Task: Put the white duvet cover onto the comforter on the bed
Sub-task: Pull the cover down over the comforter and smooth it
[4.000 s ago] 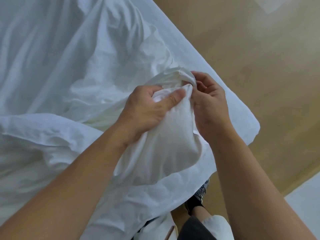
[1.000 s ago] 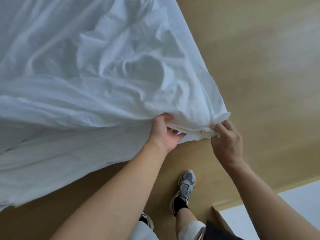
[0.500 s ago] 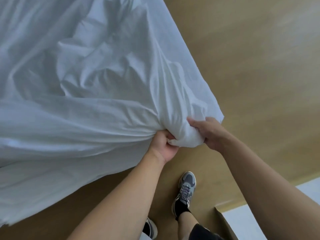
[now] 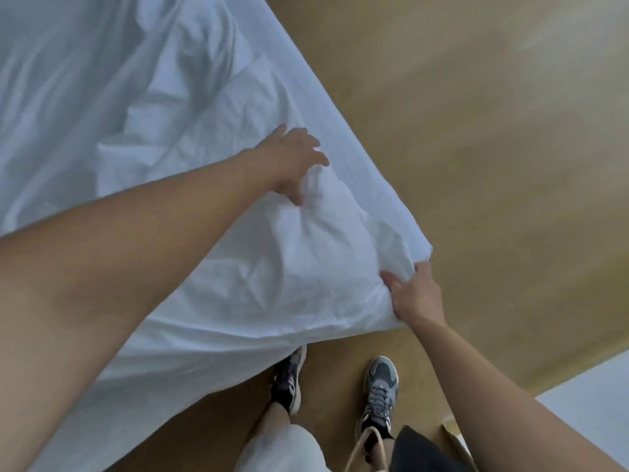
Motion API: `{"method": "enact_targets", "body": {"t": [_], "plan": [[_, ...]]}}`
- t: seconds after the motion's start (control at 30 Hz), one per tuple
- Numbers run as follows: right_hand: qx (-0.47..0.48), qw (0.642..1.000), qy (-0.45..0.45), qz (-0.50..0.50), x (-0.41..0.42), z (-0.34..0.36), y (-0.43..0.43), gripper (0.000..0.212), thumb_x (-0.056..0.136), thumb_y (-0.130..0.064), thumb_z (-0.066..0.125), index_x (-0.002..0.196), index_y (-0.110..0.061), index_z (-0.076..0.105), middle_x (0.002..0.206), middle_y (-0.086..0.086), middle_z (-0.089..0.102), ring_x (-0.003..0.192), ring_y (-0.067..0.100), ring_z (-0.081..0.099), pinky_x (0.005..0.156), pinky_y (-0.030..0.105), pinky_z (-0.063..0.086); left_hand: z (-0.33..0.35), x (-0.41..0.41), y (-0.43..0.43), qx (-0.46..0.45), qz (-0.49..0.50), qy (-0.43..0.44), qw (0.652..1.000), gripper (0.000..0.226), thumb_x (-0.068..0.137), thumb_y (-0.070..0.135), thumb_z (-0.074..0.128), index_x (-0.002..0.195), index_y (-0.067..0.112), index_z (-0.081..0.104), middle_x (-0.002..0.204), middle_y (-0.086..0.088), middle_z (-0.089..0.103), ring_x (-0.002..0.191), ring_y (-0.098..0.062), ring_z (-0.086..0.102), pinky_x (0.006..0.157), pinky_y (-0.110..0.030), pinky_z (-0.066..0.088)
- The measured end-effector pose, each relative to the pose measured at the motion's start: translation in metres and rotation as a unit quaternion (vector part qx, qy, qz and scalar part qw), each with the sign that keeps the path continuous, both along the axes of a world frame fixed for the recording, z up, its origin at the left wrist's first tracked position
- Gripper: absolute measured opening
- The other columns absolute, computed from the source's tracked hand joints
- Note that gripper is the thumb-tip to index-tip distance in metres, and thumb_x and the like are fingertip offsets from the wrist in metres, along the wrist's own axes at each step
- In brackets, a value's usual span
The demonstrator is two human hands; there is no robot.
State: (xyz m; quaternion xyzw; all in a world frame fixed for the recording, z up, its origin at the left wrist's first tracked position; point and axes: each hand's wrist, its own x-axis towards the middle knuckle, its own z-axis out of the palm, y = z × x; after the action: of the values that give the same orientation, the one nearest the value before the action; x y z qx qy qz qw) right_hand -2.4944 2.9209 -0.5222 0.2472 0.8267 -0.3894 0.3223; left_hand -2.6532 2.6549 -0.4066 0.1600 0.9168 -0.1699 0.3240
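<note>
The white duvet cover lies rumpled over the bed and fills the left and middle of the view; its corner hangs out over the floor. A bulge under the cloth near that corner suggests the comforter inside, but the comforter itself is hidden. My left hand rests on top of the cover with fingers spread and fairly straight, just above the bulge. My right hand grips the corner of the cover at the bed's edge, thumb on top and fingers curled under the cloth.
Tan wooden floor runs along the right of the bed. My two feet in grey sneakers stand close to the hanging edge of the cover. A pale surface shows at the lower right corner.
My left hand has let go of the bunched corner and moved up onto the top of the cover, fingers spread. My right hand keeps hold of the corner, which now lies flatter.
</note>
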Motion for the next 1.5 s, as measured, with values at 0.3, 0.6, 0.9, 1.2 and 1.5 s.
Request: {"method": "enact_targets", "body": {"t": [0.3, 0.6, 0.9, 1.2, 1.5], "plan": [[0.184, 0.944, 0.135, 0.238, -0.021, 0.012, -0.07, 0.103, 0.065, -0.1, 0.03, 0.112, -0.012, 0.053, 0.104, 0.004, 0.055, 0.099, 0.028, 0.055, 0.081, 0.04, 0.046, -0.058, -0.042, -0.035, -0.061, -0.097, -0.163, 0.98, 0.134, 0.018, 0.095, 0.067, 0.135, 0.03, 0.051, 0.135, -0.001, 0.056, 0.126, -0.027, 0.051, 0.115, -0.044, 0.035], [0.095, 0.987, 0.108, 0.07, -0.03, 0.016, -0.076, 0.069, 0.066, -0.087, 0.06, 0.077, -0.025, 0.033, 0.067, -0.006, 0.054, 0.058, 0.011, 0.047, 0.049, 0.033, 0.036, -0.033, -0.099, -0.099, -0.076, -0.18, -0.13, 0.972, 0.046, 0.074, 0.055, 0.079, 0.111, 0.031, 0.064, 0.11, 0.002, 0.068, 0.103, -0.025, 0.064, 0.081, -0.035, 0.052], [0.271, 0.962, 0.041, 0.003, -0.034, 0.009, -0.099, 0.079, 0.072, -0.09, 0.048, 0.092, -0.014, 0.042, 0.091, -0.002, 0.048, 0.084, 0.025, 0.046, 0.082, 0.045, 0.039, -0.063, -0.085, -0.137, 0.049, -0.095, -0.001, 0.994, 0.092, 0.088, 0.068, 0.053, 0.161, 0.03, 0.01, 0.164, -0.007, 0.018, 0.151, -0.03, 0.02, 0.123, -0.053, 0.009], [0.205, 0.969, 0.122, -0.054, -0.018, 0.023, -0.062, 0.073, 0.064, -0.095, 0.053, 0.08, -0.025, 0.045, 0.069, -0.001, 0.056, 0.059, 0.023, 0.052, 0.049, 0.033, 0.036, -0.031, -0.115, -0.143, 0.147, -0.332, 0.224, 0.905, 0.024, 0.07, -0.004, 0.056, 0.092, 0.006, 0.056, 0.086, -0.018, 0.059, 0.077, -0.038, 0.06, 0.067, -0.043, 0.046], [0.197, 0.98, -0.018, -0.01, 0.0, -0.001, -0.064, 0.08, 0.066, -0.094, 0.048, 0.088, -0.018, 0.064, 0.092, 0.005, 0.064, 0.087, 0.031, 0.062, 0.076, 0.043, 0.048, -0.061, 0.061, -0.139, 0.227, 0.222, 0.149, 0.937, 0.091, 0.07, 0.09, 0.046, 0.15, 0.051, 0.026, 0.165, -0.003, 0.021, 0.15, -0.034, 0.023, 0.114, -0.072, 0.015]]}}
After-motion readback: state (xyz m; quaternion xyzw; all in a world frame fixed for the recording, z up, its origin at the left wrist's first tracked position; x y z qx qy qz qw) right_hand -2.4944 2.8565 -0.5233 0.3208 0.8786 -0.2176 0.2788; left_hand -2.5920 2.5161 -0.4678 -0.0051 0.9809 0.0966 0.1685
